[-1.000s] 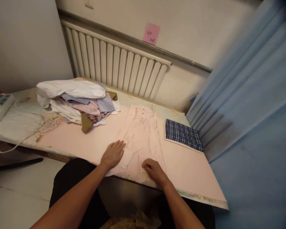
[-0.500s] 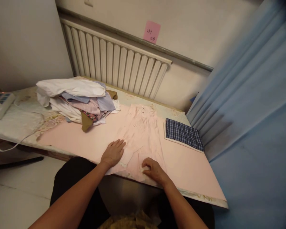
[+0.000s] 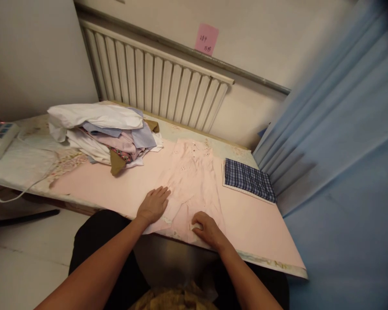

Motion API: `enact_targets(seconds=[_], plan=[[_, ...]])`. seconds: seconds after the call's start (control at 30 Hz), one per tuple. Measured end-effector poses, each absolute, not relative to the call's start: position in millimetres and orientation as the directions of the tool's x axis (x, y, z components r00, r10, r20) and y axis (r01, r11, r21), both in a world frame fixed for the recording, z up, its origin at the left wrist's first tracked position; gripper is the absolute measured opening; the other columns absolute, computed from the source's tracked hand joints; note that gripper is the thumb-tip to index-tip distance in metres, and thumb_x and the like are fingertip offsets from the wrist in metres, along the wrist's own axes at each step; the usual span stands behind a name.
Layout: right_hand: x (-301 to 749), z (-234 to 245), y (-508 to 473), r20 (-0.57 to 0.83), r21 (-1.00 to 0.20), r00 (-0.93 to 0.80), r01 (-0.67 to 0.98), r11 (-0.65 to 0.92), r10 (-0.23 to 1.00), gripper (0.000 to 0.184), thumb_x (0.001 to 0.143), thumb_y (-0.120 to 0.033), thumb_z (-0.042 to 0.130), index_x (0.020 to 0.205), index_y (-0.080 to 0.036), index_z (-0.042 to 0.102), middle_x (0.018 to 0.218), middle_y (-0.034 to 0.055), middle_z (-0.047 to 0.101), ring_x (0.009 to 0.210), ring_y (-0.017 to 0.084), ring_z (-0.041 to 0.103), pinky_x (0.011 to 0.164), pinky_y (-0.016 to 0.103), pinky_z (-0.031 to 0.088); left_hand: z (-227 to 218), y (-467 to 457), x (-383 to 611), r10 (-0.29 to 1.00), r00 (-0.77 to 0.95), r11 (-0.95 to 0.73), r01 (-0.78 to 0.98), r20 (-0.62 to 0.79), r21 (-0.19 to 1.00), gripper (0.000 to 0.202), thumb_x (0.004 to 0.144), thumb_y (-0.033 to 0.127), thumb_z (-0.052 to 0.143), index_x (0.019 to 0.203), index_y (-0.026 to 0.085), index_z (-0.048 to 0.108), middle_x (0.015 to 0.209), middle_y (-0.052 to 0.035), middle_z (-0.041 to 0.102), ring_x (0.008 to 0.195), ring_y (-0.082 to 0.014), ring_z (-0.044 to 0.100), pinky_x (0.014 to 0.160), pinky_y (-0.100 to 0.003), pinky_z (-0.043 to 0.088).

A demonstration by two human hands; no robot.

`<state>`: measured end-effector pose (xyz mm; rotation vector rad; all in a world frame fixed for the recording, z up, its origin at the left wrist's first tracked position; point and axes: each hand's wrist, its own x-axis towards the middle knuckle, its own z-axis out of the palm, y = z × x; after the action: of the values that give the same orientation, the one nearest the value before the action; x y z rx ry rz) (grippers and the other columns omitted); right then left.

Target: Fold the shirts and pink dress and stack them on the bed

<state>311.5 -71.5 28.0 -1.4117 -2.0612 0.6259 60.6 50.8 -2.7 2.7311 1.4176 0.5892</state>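
Observation:
A thin pale pink garment (image 3: 194, 181) lies spread on the pink table surface, creased, with small dark dots and cut-out or embroidered spots near its far end. Its near part overlaps in layers at the table's front edge. My left hand (image 3: 154, 204) rests flat on the garment's left side, fingers stretched out and together. Over the lower right part, my right hand (image 3: 209, 230) is loosely curled, with a gap between thumb and forefinger. No cloth shows in that gap. The undersides of the right fingers are hidden.
A heap of clothes (image 3: 100, 133) lies at the back left. A folded dark blue plaid cloth (image 3: 248, 180) sits to the right. A white cord (image 3: 22, 193) hangs off the left edge. Behind stands a radiator (image 3: 155, 79); a blue curtain (image 3: 336, 129) borders the right.
Both hands hold nearly the same places on the garment. The right hand has shifted very slightly, and the view has tilted a little.

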Motion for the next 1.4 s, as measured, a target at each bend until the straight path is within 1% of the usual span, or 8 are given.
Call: enact_targets(seconds=[0.27, 0.47, 0.73, 1.03, 1.1, 1.23, 1.33, 1.4], plan=[[308.1, 27.6, -71.2, 0.228, -0.636, -0.266, 0.687, 0.350, 0.937, 0.024, 0.067, -0.002, 0.047, 0.078, -0.021, 0.054, 0.084, 0.0006, 0.055, 0.085, 0.016, 0.051, 0.079, 0.027, 0.041, 0.1, 49.8, 61.0, 0.800, 0.517, -0.585, 0.786, 0.306, 0.202, 0.045, 0.093, 0.032, 0.033, 0.134, 0.024, 0.047, 0.144, -0.0049, 0.046, 0.134, -0.0225, 0.037, 0.107, -0.041, 0.027], [305.9, 28.8, -73.8, 0.211, -0.617, -0.290, 0.702, 0.357, 0.933, 0.022, 0.068, -0.004, 0.052, 0.080, -0.022, 0.055, 0.086, 0.0012, 0.055, 0.088, 0.018, 0.050, 0.082, 0.029, 0.040, 0.6, 49.3, 61.1, 0.798, 0.515, -0.586, 0.783, 0.314, 0.207, 0.044, 0.093, 0.031, 0.034, 0.134, 0.024, 0.048, 0.144, -0.0049, 0.046, 0.134, -0.0224, 0.036, 0.108, -0.041, 0.027], [300.9, 23.7, -74.5, 0.236, -0.619, -0.246, 0.708, 0.340, 0.940, 0.018, 0.072, -0.005, 0.049, 0.076, -0.022, 0.055, 0.082, 0.0018, 0.055, 0.086, 0.018, 0.050, 0.079, 0.029, 0.040, -0.3, 49.7, 61.0, 0.803, 0.508, -0.582, 0.783, 0.312, 0.221, 0.045, 0.092, 0.030, 0.035, 0.134, 0.024, 0.048, 0.144, -0.0045, 0.046, 0.135, -0.0222, 0.036, 0.108, -0.041, 0.026], [300.2, 25.0, -69.5, 0.201, -0.648, -0.200, 0.707, 0.283, 0.959, 0.022, 0.068, -0.001, 0.051, 0.073, -0.021, 0.059, 0.080, 0.0005, 0.057, 0.083, 0.016, 0.052, 0.078, 0.027, 0.040, -1.2, 49.8, 61.5, 0.802, 0.511, -0.582, 0.786, 0.310, 0.210, 0.044, 0.092, 0.030, 0.035, 0.134, 0.024, 0.048, 0.144, -0.0041, 0.046, 0.135, -0.0219, 0.036, 0.108, -0.041, 0.027], [300.2, 25.7, -69.1, 0.187, -0.655, -0.180, 0.710, 0.259, 0.966, 0.020, 0.069, -0.003, 0.053, 0.073, -0.021, 0.059, 0.079, 0.0001, 0.057, 0.082, 0.016, 0.053, 0.076, 0.027, 0.040, 2.3, 50.0, 61.3, 0.807, 0.512, -0.580, 0.781, 0.293, 0.232, 0.044, 0.091, 0.029, 0.036, 0.133, 0.024, 0.048, 0.144, -0.0047, 0.046, 0.135, -0.0226, 0.036, 0.108, -0.042, 0.027], [300.4, 26.9, -68.0, 0.161, -0.669, -0.137, 0.713, 0.210, 0.977, 0.015, 0.069, -0.005, 0.056, 0.070, -0.021, 0.058, 0.076, -0.0009, 0.056, 0.077, 0.015, 0.053, 0.071, 0.025, 0.040, 19.8, 44.1, 65.2, 0.854, 0.464, -0.521, 0.769, 0.236, 0.370, 0.038, 0.090, 0.025, 0.039, 0.124, 0.020, 0.054, 0.140, -0.0092, 0.048, 0.133, -0.0255, 0.036, 0.109, -0.046, 0.025], [300.9, 25.2, -66.3, 0.161, -0.676, -0.114, 0.711, 0.194, 0.980, 0.016, 0.068, -0.005, 0.055, 0.069, -0.020, 0.058, 0.074, -0.0015, 0.056, 0.074, 0.014, 0.053, 0.068, 0.024, 0.040, 35.3, 25.9, 78.9, 0.890, 0.404, -0.457, 0.775, 0.214, 0.437, 0.030, 0.090, 0.022, 0.036, 0.108, 0.018, 0.059, 0.126, -0.0146, 0.057, 0.123, -0.0271, 0.044, 0.104, -0.047, 0.029], [301.7, 23.2, -64.8, 0.159, -0.682, -0.100, 0.708, 0.182, 0.982, 0.017, 0.067, -0.004, 0.053, 0.069, -0.020, 0.059, 0.074, -0.0016, 0.057, 0.072, 0.014, 0.053, 0.067, 0.024, 0.039, 40.6, 7.4, 94.4, 0.900, 0.397, -0.432, 0.765, 0.178, 0.478, 0.026, 0.091, 0.022, 0.035, 0.097, 0.019, 0.061, 0.109, -0.0122, 0.063, 0.109, -0.0239, 0.052, 0.097, -0.041, 0.036]])
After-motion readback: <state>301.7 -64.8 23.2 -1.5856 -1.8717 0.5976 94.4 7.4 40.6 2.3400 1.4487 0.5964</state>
